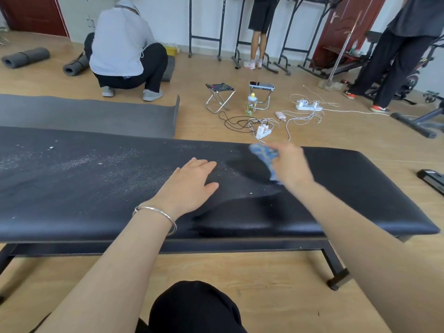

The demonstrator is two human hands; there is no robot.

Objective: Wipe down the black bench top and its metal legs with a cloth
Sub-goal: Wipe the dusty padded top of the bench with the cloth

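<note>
The black padded bench top point(348, 188) runs across the view on dark metal legs point(335, 265). Its left and middle parts carry pale dust and crumbs; the right part looks darker and cleaner. My right hand point(292, 165) is blurred with motion and grips a blue patterned cloth point(264, 153) pressed on the top near the far edge. Flat on the padding just left of it lies my left hand point(192, 182), fingers spread, a silver bangle on the wrist.
A grey mat point(96, 111) lies beyond the bench. Two folding stools point(219, 96), a bottle point(251, 104), power strips and cables point(264, 131) litter the wooden floor. One person squats at the back left; two others stand at the back right by exercise frames.
</note>
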